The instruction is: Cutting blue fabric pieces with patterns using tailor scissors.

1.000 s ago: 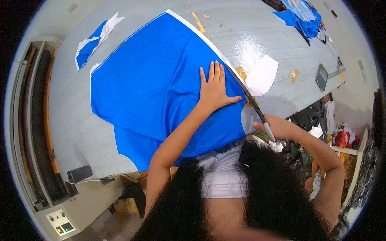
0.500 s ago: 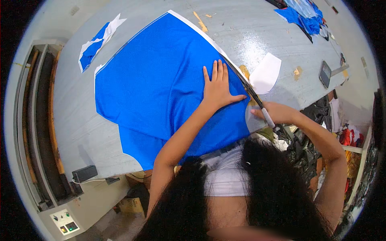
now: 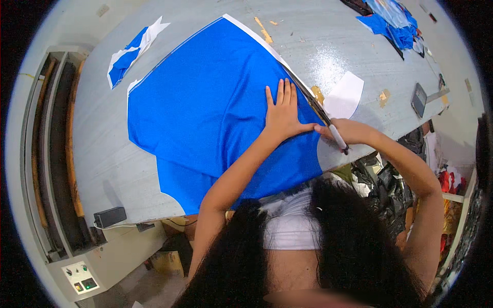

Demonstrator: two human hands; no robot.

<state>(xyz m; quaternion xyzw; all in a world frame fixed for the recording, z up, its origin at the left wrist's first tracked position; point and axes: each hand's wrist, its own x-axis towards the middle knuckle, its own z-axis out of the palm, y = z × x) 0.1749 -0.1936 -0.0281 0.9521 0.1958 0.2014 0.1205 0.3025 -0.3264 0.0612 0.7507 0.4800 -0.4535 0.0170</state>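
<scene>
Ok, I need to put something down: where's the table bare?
The grey table is bare left of the broad blue fabric panel, above the black rectangular box, and between the white flat piece and the crumpled blue fabric pile. It's crowded along the panel's right edge: left hand, right hand and long dark-bladed scissors.

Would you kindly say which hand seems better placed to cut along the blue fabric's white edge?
Probably the right hand: it holds the scissors along the white edge, while the left hand rests flat on the blue fabric.

Left hand (image 3: 282,117) flat, palm down, thumb (image 3: 306,127) splayed rightward. Right hand (image 3: 350,132) curled, near front edge of worktop (image 3: 105,167); right arm (image 3: 422,177) bent.
</scene>
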